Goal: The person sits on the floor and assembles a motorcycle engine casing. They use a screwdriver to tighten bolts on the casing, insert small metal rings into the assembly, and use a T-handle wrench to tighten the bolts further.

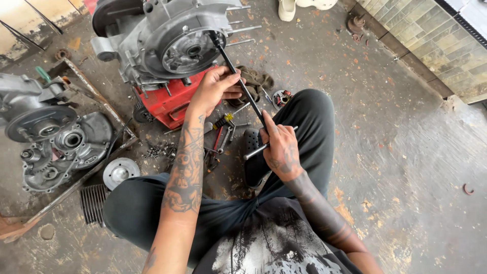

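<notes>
I sit on a concrete floor facing a grey metal engine case (167, 40) that rests on a red box (170, 101). A long black T-handle wrench (238, 78) runs from my hands up to the rim of the engine's round opening. My left hand (215, 87) grips the wrench shaft at its middle. My right hand (280, 147) is closed on the lower end, around the silver cross bar (253, 151).
Other engine parts (56, 142) lie in a metal tray at the left, with a round silver cover (120, 172) and a finned cylinder (94, 203) beside my left knee. Pliers and screwdrivers (220, 134) lie between my legs. A tiled wall (436, 35) stands at the upper right.
</notes>
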